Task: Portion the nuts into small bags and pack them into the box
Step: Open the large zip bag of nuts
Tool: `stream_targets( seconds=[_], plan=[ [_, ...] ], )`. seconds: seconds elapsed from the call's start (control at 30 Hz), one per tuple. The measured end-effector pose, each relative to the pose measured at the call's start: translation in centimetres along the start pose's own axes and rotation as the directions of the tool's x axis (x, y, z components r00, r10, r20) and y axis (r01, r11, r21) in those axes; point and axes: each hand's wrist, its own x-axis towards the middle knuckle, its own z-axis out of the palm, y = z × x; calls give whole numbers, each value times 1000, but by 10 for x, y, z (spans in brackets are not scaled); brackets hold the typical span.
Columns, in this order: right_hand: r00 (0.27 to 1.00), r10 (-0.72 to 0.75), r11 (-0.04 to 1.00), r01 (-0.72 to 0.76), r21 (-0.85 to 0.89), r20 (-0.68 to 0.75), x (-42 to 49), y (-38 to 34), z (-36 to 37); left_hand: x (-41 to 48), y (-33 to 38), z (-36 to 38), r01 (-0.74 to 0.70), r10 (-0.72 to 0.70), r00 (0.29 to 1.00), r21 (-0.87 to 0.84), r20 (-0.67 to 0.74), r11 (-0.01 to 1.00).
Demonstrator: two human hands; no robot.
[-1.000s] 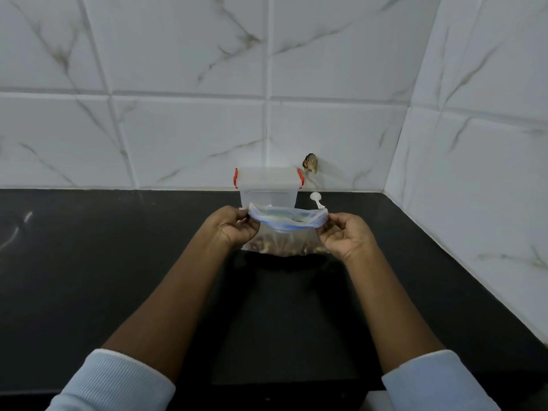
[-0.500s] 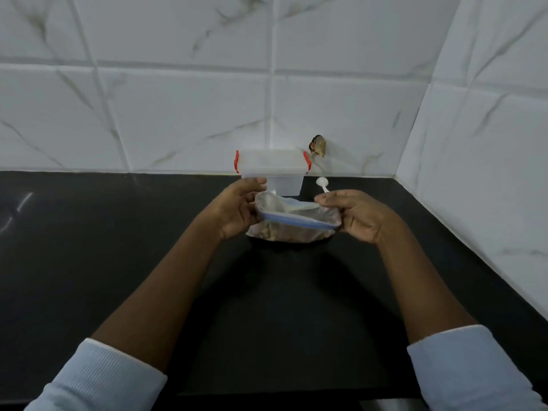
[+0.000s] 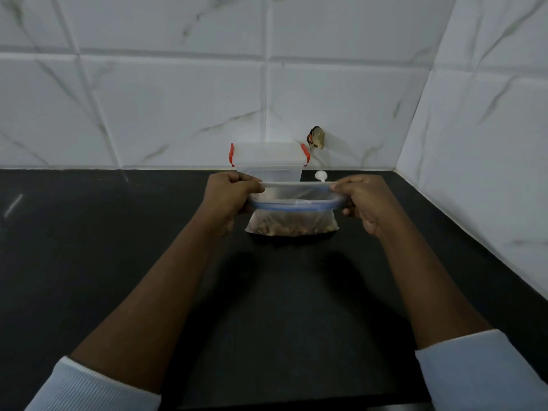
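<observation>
A clear zip bag point(image 3: 292, 216) with a blue seal strip holds brown nuts at its bottom and stands on the black counter point(image 3: 281, 292). My left hand point(image 3: 229, 195) pinches the bag's top left corner. My right hand point(image 3: 360, 197) pinches the top right corner, and the mouth is stretched taut between them. Behind the bag, against the wall, stands a clear plastic box point(image 3: 268, 158) with red clips and its lid on.
A small white spoon point(image 3: 321, 175) lies on the counter right of the box. White marble-pattern tiles form the back wall and the right wall point(image 3: 474, 143), meeting in a corner. A small dark object point(image 3: 316, 137) is stuck on the back wall.
The bag lay tilted and slack between my hands half a second ago; now it hangs upright with its mouth pulled straight. Both hands moved apart, and the view tilted slightly.
</observation>
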Motion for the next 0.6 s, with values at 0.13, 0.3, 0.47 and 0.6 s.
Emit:
stream_targets(
  seconds=[0.13,0.3,0.47,0.6],
  plan=[
    [997,-44,998,40,-56,-63,-1,1,2,-2,3,-3,6,-7,1000,-38,-18,999],
    [986,-141,987,133,-92,-88,-7,-2,0,-5,3,-3,45,-45,999,-10,25,999],
    [917,-393,813,380,-441,65,-20,-12,-5,-9,4,-3,-168,161,985,120,68,978],
    [859,-415,601,506,-619,300,-22,-12,-10,-15,3,-5,-543,463,839,486,285,685]
  ],
)
